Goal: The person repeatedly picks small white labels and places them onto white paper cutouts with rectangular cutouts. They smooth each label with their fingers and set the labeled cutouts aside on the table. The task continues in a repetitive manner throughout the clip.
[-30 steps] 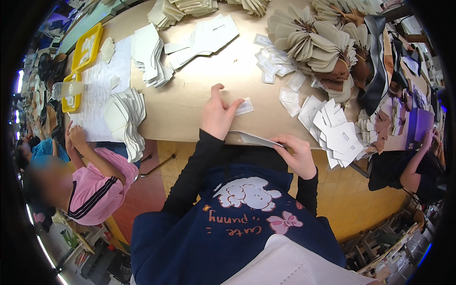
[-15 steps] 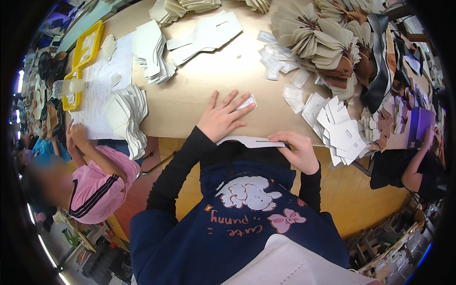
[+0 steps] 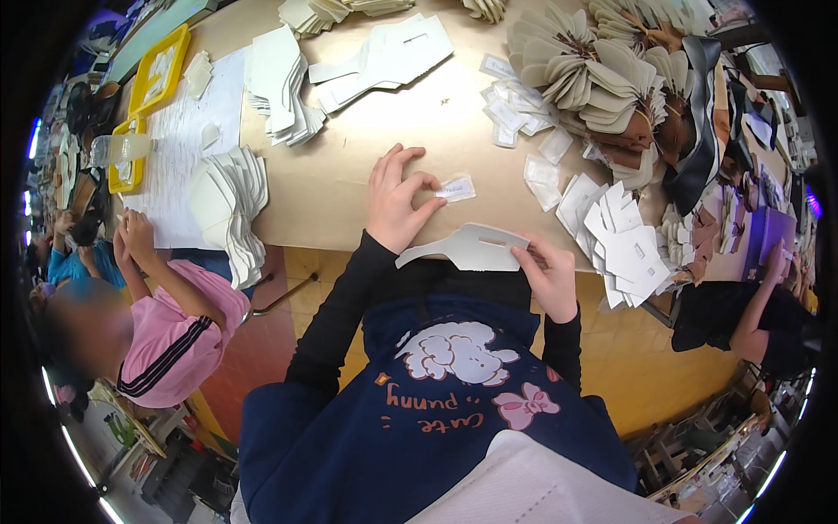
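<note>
My right hand (image 3: 548, 272) pinches the right end of a flat white cut-out piece (image 3: 476, 248) with a slot, between thumb and fingers. The piece lies along the table's near edge, tilted up, its curved left end close to my left wrist. My left hand (image 3: 403, 196) is over the table, fingers bent and thumb apart. Beside its index fingertip lies a small white label-like packet (image 3: 456, 188); whether the fingertip touches it I cannot tell.
Stacks of white cut pieces stand at the left (image 3: 231, 205) and right (image 3: 621, 240). More small packets (image 3: 517, 109) lie near fanned beige bundles (image 3: 576, 61). Yellow trays (image 3: 161, 70) sit at far left. A person in a pink top (image 3: 188, 319) works at my left.
My left hand has lifted from lying flat with fingers spread, and its fingers have bent back, uncovering the packet. The white piece has tipped so its slotted face shows more.
</note>
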Action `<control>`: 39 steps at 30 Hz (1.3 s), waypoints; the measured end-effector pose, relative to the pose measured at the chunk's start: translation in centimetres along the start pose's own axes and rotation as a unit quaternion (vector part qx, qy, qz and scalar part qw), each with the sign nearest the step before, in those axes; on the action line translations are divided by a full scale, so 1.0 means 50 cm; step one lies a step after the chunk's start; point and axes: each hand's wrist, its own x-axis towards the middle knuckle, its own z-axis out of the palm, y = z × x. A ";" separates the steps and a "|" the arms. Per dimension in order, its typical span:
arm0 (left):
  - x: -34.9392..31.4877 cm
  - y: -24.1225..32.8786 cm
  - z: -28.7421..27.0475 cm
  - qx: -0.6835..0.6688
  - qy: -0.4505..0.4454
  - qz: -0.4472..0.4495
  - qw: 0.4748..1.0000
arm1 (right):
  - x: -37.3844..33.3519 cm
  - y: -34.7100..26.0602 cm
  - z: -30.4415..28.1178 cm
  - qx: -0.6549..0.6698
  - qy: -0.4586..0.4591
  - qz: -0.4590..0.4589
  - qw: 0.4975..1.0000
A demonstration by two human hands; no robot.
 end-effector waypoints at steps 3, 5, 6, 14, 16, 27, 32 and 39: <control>0.013 0.002 -0.002 -0.033 -0.022 0.008 0.999 | 0.021 -0.007 0.009 -0.016 0.088 0.017 0.996; 0.021 0.003 -0.004 -0.059 -0.040 -0.006 0.997 | 0.035 -0.016 0.011 -0.131 0.181 -0.057 0.973; 0.023 0.005 -0.004 -0.068 -0.045 -0.020 0.996 | 0.040 -0.022 0.009 -0.125 0.184 -0.067 0.973; 0.041 0.017 -0.013 -0.132 -0.098 -0.115 0.980 | 0.075 -0.069 0.042 -0.084 0.071 -0.106 0.988; 0.050 0.020 -0.025 -0.178 -0.105 -0.133 0.969 | 0.082 -0.081 0.059 -0.083 0.074 -0.124 0.986; 0.056 0.145 -0.114 -0.436 -0.171 -0.177 0.866 | 0.075 -0.123 0.036 0.091 0.023 -0.085 0.992; 0.042 0.180 -0.087 -0.463 -0.125 -0.110 0.871 | 0.061 -0.133 0.030 0.162 0.037 -0.079 0.983; 0.022 0.210 -0.067 -0.468 -0.036 -0.073 0.880 | 0.043 -0.145 0.038 0.265 0.100 -0.081 0.956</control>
